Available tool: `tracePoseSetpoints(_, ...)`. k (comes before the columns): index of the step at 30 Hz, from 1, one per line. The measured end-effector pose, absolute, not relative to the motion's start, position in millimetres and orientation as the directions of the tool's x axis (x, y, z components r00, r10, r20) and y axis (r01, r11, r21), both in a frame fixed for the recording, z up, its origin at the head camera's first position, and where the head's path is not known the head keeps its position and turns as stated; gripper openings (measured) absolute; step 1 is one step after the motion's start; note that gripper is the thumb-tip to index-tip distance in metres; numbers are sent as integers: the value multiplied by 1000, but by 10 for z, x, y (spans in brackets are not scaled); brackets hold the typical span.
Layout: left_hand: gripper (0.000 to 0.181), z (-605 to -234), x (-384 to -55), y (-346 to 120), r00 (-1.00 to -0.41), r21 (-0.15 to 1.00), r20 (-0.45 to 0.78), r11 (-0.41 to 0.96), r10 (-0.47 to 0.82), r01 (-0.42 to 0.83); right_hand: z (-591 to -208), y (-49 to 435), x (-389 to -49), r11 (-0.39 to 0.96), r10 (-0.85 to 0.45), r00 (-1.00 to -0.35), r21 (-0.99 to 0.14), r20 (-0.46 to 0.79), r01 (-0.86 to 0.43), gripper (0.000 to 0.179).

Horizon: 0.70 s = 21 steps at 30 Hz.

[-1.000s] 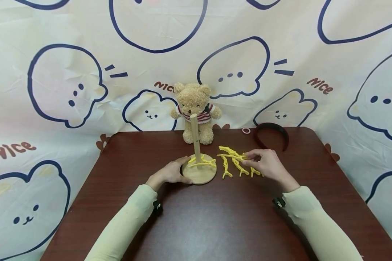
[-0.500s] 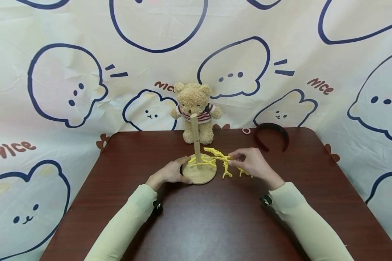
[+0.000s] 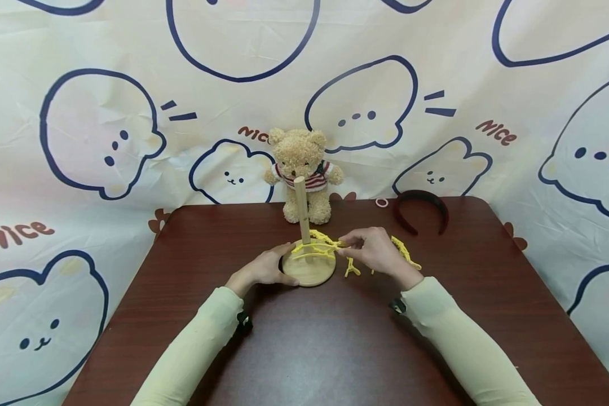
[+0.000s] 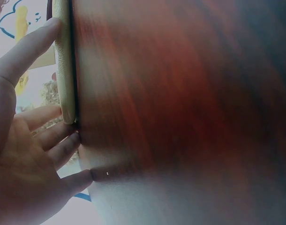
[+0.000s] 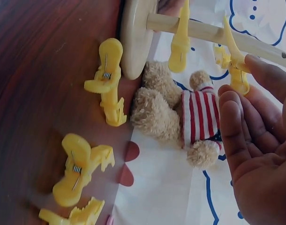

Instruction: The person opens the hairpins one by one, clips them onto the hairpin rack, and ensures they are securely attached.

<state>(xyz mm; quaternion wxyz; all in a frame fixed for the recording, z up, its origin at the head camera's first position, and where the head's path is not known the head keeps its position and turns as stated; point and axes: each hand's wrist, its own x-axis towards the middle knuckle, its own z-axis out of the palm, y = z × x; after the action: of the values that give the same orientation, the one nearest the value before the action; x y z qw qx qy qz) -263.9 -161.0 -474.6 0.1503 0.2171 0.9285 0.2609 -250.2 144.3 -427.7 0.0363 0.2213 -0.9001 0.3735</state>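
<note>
In the head view a wooden stand (image 3: 312, 274) has a round base and an upright post (image 3: 302, 211). My left hand (image 3: 264, 267) grips the left edge of the base, with thumb and fingers spread round its rim. My right hand (image 3: 379, 251) pinches the handles of a yellow alligator hair clip (image 5: 237, 77), whose parted jaws stand at the post. Lower down, another yellow hair clip (image 5: 181, 47) is on the post near the base. Further yellow hair clips (image 5: 109, 82) lie on the table to the right, partly hidden by my right hand in the head view.
A teddy bear (image 3: 304, 152) in a striped top stands behind the post. At the back right of the brown table (image 3: 223, 231) lie a dark headband (image 3: 421, 195) and a small pale ring (image 3: 382, 202). A printed cloth (image 3: 223, 107) hangs behind.
My right hand has moved left from above the loose clips, bringing its open-jawed clip to the post. My left hand stays on the base.
</note>
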Motion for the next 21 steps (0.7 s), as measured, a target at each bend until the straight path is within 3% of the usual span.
tracePoseSetpoints(21, 102, -4757, -2633, -1606, -870, 560, -191, 779, 455, 284, -4335, 1273, -2589, 633, -394, -895, -645, 209, -428, 20)
